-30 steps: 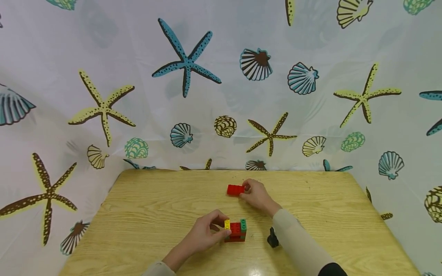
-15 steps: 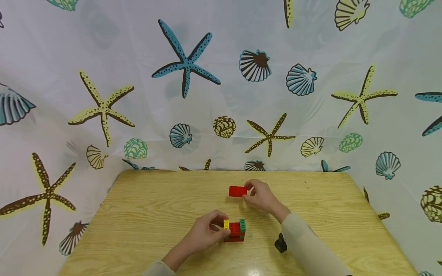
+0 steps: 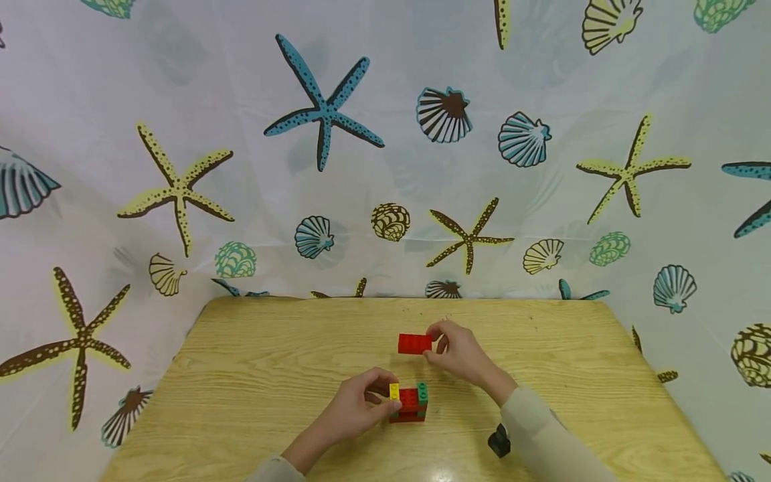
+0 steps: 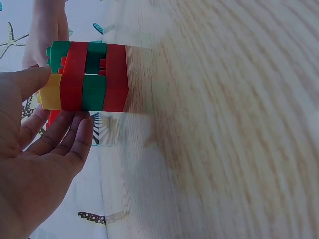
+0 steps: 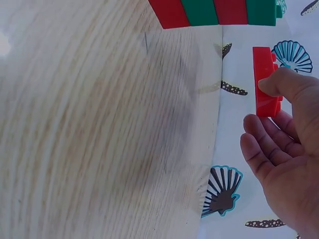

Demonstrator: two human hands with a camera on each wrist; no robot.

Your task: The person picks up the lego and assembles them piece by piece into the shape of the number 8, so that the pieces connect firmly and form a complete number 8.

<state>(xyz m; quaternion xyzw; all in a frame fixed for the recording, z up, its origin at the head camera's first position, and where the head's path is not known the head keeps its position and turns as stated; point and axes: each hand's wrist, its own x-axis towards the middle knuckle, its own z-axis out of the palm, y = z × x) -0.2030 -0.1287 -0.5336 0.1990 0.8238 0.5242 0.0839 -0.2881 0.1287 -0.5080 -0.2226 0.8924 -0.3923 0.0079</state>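
A small stack of toy building bricks [image 3: 409,400] stands on the table, with red layers, green bricks between them, and one yellow and one green brick on top. My left hand [image 3: 359,406] holds the stack at its left side, thumb and fingers around the yellow brick [image 4: 50,92]. Just beyond the stack, my right hand [image 3: 461,355] pinches a long red brick [image 3: 414,344] by its right end. In the right wrist view this brick [image 5: 265,82] hangs clear of the table and apart from the stack [image 5: 217,12], its studs facing away from the tabletop.
The wooden table [image 3: 271,355] reaches back to a white curtain [image 3: 373,161] printed with starfish and shells, which also lines both sides. A small black object [image 3: 499,440] sits beside the right sleeve [image 3: 545,428].
My right hand has drawn the red brick up off the table, slightly rightward and nearer to the stack. The left hand and the stack have stayed in place.
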